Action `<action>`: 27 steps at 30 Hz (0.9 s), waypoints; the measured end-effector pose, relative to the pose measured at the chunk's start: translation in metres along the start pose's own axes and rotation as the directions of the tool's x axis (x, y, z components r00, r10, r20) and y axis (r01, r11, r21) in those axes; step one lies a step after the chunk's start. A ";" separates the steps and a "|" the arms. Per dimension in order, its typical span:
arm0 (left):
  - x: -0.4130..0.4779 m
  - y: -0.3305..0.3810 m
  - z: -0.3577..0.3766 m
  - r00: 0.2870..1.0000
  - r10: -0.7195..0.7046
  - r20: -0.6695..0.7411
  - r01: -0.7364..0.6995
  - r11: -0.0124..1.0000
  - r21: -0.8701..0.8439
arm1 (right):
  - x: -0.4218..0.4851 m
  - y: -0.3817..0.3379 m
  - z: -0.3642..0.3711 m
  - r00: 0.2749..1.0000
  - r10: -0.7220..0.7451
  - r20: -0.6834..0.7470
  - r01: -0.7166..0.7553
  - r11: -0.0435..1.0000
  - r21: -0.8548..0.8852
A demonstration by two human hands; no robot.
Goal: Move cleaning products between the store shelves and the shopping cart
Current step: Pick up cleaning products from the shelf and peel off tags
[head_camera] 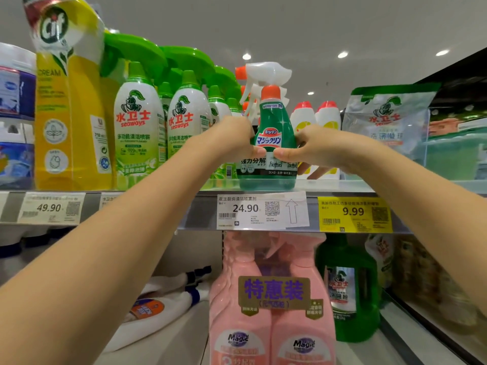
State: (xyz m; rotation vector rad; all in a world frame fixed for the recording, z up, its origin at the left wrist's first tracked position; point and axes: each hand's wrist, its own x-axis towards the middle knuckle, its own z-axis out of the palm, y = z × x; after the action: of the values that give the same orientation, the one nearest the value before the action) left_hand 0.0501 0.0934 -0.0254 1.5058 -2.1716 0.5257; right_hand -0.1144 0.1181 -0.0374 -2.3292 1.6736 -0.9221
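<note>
Left forearm (110, 246) and right forearm (421, 196) raised to the upper shelf (197, 214), both hands on one green Magiclean trigger spray bottle (272, 139).

Below the shelf, pink Magic twin pack (271, 320); far left on it, tall yellow Cif cream bottle (71, 114), then green-capped Seaways sprays (138, 127). Magiclean bottle upright at the shelf's front edge, directly above the 24.90 price tag (253, 210); resting or just lifted, cannot tell. Left hand (232, 138) curled round its left side, right hand (313, 146) pinching its right side, thumbs across the label.
</note>
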 end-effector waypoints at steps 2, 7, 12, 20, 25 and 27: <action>0.004 0.000 0.003 1.000 -0.002 0.010 0.002 1.000 0.018 | 0.003 -0.001 0.002 1.000 0.003 -0.003 -0.003 1.000 0.005; 0.009 0.001 0.008 0.999 -0.020 0.028 0.020 1.000 0.000 | 0.011 0.001 0.005 1.000 0.021 -0.004 -0.021 1.000 -0.005; 0.011 0.001 0.010 0.999 -0.033 0.015 0.033 0.999 -0.031 | 0.015 0.000 0.004 0.999 0.033 0.016 -0.033 0.999 -0.023; 0.008 0.003 0.011 0.997 -0.080 0.015 0.081 0.995 -0.058 | 0.014 0.002 0.008 0.999 0.040 -0.025 -0.041 0.998 -0.053; -0.009 0.006 0.006 0.988 -0.086 -0.124 0.067 0.987 -0.148 | 0.004 -0.005 0.005 0.973 -0.008 -0.229 -0.012 0.996 -0.087; -0.023 0.006 0.004 0.967 -0.073 -0.243 0.011 0.969 -0.245 | -0.007 -0.008 0.001 0.925 -0.112 -0.363 0.074 0.991 -0.116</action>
State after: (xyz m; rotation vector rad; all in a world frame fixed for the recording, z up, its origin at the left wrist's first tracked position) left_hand 0.0512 0.1107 -0.0414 1.2774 -1.9264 0.3957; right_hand -0.1085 0.1268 -0.0377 -2.4352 1.7862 -1.4028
